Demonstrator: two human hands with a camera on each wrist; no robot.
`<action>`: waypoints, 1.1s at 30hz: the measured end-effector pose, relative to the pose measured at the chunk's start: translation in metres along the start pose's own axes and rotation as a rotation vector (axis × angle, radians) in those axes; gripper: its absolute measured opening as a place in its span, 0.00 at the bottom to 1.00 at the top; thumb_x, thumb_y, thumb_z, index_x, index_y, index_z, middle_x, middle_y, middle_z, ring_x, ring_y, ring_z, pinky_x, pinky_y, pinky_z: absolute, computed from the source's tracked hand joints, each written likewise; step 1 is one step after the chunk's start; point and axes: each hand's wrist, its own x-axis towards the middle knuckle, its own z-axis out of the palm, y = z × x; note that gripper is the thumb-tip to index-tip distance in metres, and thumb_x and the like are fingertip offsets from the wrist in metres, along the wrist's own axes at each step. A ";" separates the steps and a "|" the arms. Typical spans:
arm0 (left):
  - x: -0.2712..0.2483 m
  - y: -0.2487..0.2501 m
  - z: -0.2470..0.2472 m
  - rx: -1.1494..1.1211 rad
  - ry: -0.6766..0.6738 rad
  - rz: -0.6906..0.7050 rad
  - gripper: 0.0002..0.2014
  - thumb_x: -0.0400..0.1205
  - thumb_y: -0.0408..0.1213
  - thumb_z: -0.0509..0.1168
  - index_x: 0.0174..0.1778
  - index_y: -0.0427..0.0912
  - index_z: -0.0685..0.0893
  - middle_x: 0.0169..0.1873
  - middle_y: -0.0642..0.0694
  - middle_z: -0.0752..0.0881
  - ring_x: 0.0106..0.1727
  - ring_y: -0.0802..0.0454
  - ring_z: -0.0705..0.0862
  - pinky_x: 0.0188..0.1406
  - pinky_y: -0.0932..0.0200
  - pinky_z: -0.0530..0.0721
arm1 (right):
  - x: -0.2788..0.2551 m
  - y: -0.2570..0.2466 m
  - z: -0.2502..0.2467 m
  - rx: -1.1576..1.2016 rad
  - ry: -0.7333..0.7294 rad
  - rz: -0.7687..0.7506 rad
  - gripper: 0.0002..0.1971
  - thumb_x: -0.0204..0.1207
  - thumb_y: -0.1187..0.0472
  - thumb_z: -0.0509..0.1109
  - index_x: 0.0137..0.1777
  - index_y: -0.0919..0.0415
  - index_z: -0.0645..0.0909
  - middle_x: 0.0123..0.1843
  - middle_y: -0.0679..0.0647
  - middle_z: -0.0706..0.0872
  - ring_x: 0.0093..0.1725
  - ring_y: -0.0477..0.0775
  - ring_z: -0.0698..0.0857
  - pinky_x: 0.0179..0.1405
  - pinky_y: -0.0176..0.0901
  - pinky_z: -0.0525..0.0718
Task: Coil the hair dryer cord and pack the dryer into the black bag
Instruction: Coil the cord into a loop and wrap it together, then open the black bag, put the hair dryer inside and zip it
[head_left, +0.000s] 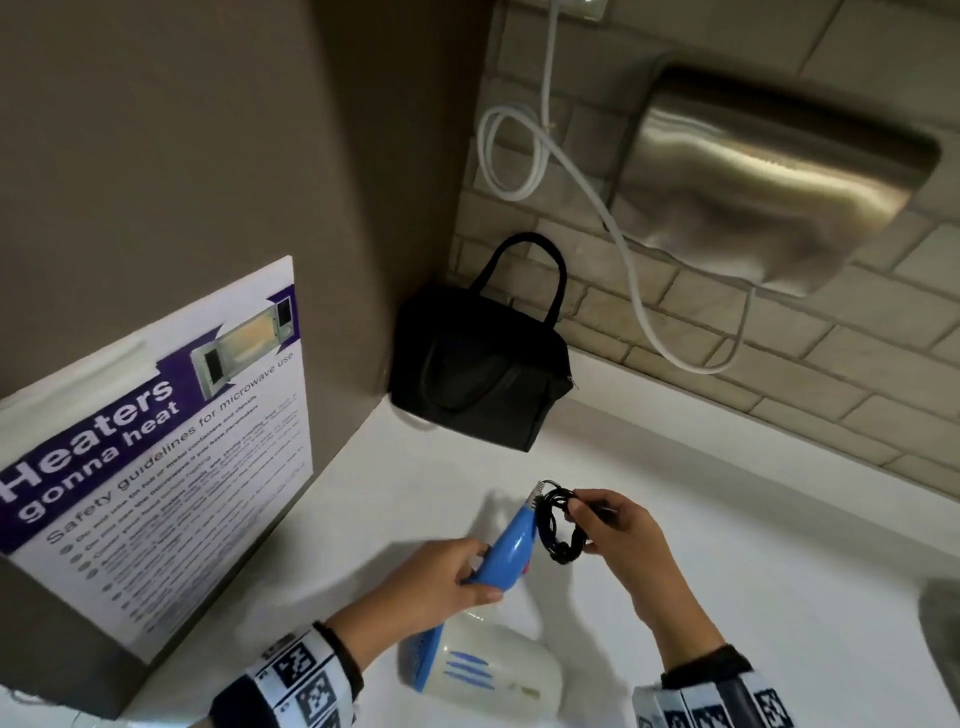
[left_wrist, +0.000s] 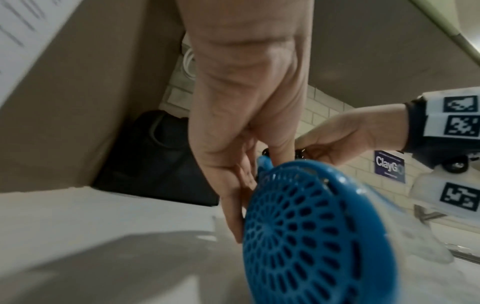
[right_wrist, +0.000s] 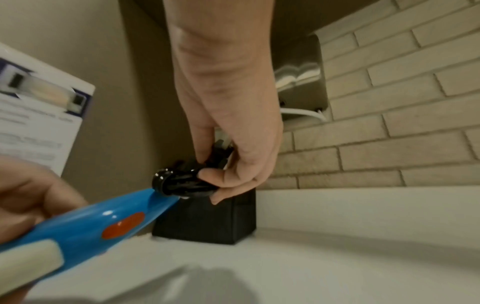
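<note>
A blue and white hair dryer (head_left: 488, 660) hangs over the white counter, its blue handle (head_left: 511, 548) pointing up and away. My left hand (head_left: 441, 577) grips that handle; the blue rear grille (left_wrist: 298, 232) fills the left wrist view. The black cord (head_left: 558, 525) is wound into a small bundle at the handle's tip. My right hand (head_left: 618, 530) pinches this bundle (right_wrist: 187, 183) between thumb and fingers, with the plug hidden in the palm. The black bag (head_left: 478, 374) with loop handles stands in the corner behind, zipped or not I cannot tell.
A steel hand dryer (head_left: 769, 176) with a looped white cable (head_left: 524, 156) hangs on the brick wall at the right. A brown panel with a microwave safety poster (head_left: 156, 441) closes off the left side. The white counter (head_left: 753, 545) runs to the right.
</note>
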 end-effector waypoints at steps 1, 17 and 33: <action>0.003 0.000 0.006 0.006 -0.028 -0.021 0.15 0.74 0.49 0.72 0.56 0.55 0.82 0.49 0.50 0.89 0.49 0.53 0.88 0.55 0.52 0.85 | 0.004 0.010 -0.002 -0.008 0.001 0.033 0.05 0.77 0.60 0.70 0.49 0.58 0.86 0.42 0.59 0.91 0.38 0.54 0.87 0.36 0.37 0.87; 0.012 -0.002 0.031 0.114 -0.046 -0.122 0.19 0.77 0.48 0.70 0.62 0.46 0.82 0.49 0.50 0.86 0.46 0.57 0.83 0.46 0.64 0.80 | 0.016 0.065 -0.012 -0.138 -0.028 0.241 0.09 0.79 0.67 0.63 0.53 0.62 0.84 0.47 0.61 0.90 0.46 0.58 0.91 0.33 0.31 0.85; -0.012 -0.022 0.007 0.098 0.056 -0.070 0.12 0.83 0.45 0.63 0.59 0.49 0.85 0.55 0.54 0.88 0.55 0.61 0.84 0.56 0.66 0.81 | -0.010 0.045 -0.004 -0.752 -0.069 -0.101 0.19 0.80 0.54 0.64 0.71 0.50 0.76 0.68 0.55 0.77 0.62 0.56 0.81 0.60 0.41 0.78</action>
